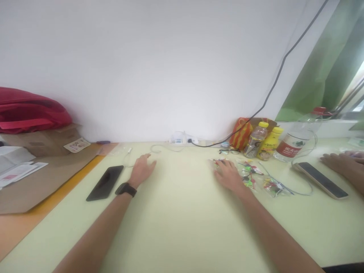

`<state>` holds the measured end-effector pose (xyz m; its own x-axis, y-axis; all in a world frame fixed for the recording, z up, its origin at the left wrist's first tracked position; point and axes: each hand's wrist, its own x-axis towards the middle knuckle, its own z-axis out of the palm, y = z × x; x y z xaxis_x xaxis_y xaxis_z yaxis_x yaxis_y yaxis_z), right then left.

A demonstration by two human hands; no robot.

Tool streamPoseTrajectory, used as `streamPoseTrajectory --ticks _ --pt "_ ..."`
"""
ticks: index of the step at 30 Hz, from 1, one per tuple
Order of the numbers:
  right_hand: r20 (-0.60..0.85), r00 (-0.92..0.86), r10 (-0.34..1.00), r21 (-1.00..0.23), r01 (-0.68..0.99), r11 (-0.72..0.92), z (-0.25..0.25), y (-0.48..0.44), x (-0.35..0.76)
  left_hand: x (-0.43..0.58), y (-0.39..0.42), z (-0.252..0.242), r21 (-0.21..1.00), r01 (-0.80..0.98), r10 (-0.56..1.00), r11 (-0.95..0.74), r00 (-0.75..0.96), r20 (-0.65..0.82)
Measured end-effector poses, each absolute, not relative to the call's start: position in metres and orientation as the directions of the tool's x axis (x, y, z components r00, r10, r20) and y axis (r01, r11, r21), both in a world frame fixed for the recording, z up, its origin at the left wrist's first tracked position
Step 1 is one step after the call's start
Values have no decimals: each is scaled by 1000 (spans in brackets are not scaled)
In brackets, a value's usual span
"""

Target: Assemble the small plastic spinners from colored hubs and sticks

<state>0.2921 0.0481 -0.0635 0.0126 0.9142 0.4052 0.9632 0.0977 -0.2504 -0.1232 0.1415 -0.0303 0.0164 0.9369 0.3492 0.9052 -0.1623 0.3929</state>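
My left hand (142, 170) lies flat on the pale green table (182, 223), fingers stretched out and holding nothing; a black watch sits on its wrist. A black phone (105, 182) lies just left of it. My right hand (227, 175) rests palm down with fingers spread, touching small clear bags of colourful parts (251, 175) at its right side. A thin white cable (159, 148) runs ahead of my left hand.
Two yellow-capped bottles (263, 142) and a large clear bottle (298, 140) stand at the back right near a red-yellow bag (241, 132). Another person's hand (345, 163) and a second phone (321, 179) lie far right. Cardboard box (42, 141), red bag (28, 110) at left.
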Motion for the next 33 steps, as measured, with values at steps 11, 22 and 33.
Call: streamPoseTrajectory --ticks 11,22,33 --pt "450 167 877 -457 887 66 -47 42 277 -151 205 53 422 905 950 -46 -91 299" --pt "258 202 945 -615 789 0 -41 73 276 -82 142 32 456 872 959 -177 50 278" --pt "323 -366 873 -705 522 480 65 74 212 -45 66 -24 882 340 919 -328 330 214"
